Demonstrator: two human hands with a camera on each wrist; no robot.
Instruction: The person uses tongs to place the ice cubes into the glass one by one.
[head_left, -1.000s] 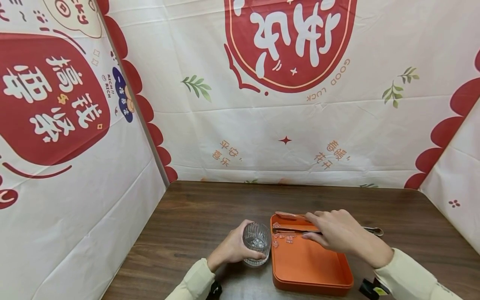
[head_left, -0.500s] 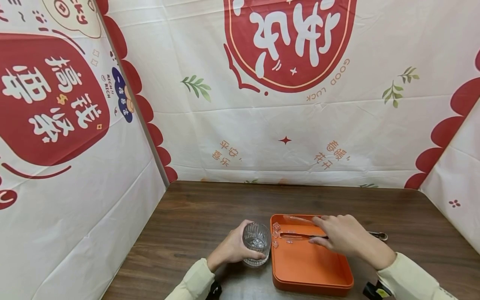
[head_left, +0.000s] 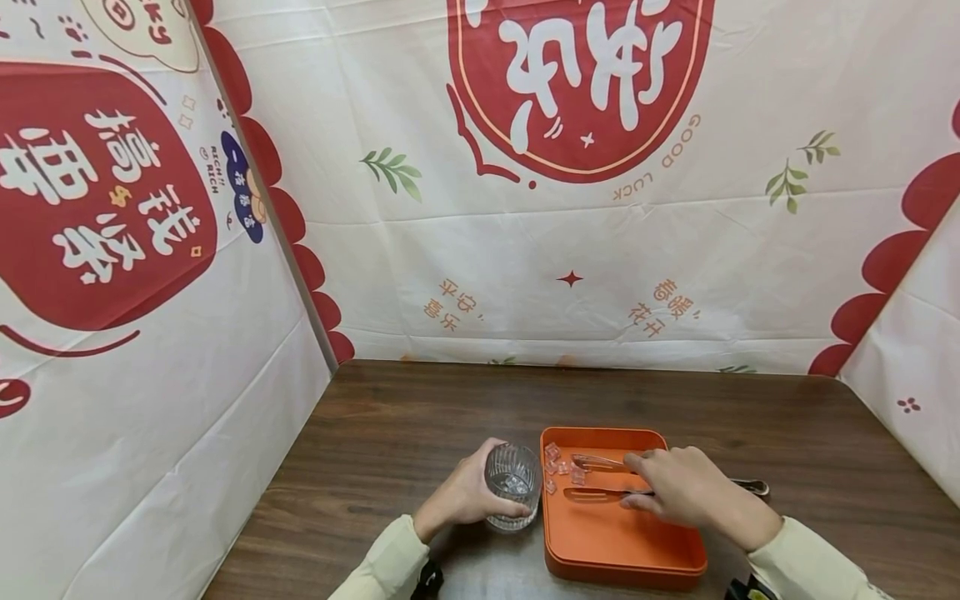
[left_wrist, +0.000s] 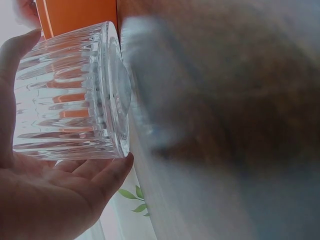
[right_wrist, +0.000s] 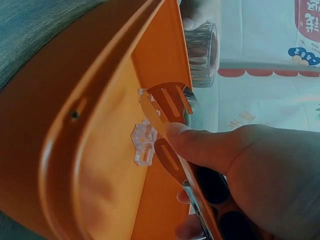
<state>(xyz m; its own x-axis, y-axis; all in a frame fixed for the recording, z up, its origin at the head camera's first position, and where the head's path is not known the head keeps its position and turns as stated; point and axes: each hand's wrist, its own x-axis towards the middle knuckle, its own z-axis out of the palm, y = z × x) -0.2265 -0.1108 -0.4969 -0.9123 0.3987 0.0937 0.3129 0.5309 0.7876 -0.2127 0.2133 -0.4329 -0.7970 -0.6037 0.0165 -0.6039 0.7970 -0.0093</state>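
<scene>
My left hand (head_left: pixel 468 493) grips a clear ribbed glass (head_left: pixel 514 479) at the left side of an orange tray (head_left: pixel 622 542). Some clear pieces show inside the glass. In the left wrist view, thumb and fingers reach around opposite sides of the glass (left_wrist: pixel 75 100). My right hand (head_left: pixel 684 485) holds metal tongs (head_left: pixel 630 490) with slotted ends, low over the tray. The tong arms are spread apart. Several clear ice-like cubes (head_left: pixel 552 454) lie at the tray's left end, beside the tong tips. In the right wrist view, some cubes (right_wrist: pixel 145 142) are close to the slotted ends.
The tray stands on a brown wood-grain table (head_left: pixel 420 400). A white printed cloth (head_left: pixel 480 250) hangs behind the table, and another covers the left side. The tongs' handle end sticks out past the tray's right rim.
My right hand and the tongs have moved a little right and toward me, with both tong ends shifting nearer. A few cubes have shifted inside the tray. The left hand and glass stay put.
</scene>
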